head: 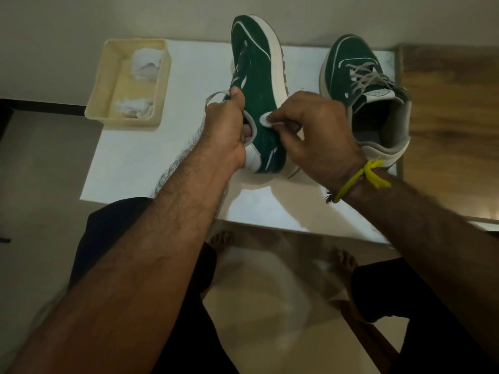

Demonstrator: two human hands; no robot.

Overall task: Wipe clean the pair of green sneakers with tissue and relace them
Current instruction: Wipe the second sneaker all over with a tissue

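Green suede sneaker [259,85] lies tipped on its side on the white table [151,163], so its flank faces up for wiping. Left hand [229,128] grips its collar to steady it; right hand [310,130] pinches a white tissue wad [266,120] against the suede.

1 head-worn camera looks steeply down, close over the white table [140,168].

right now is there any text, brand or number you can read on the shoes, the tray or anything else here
None can be read.
Tongue label on the standing sneaker: a pale patch with dark marks, too small and blurred to read.
Held sneaker: only white stripes and a plain white heel patch, no lettering visible.
Cream tray, tissue wads and white table: no print visible.
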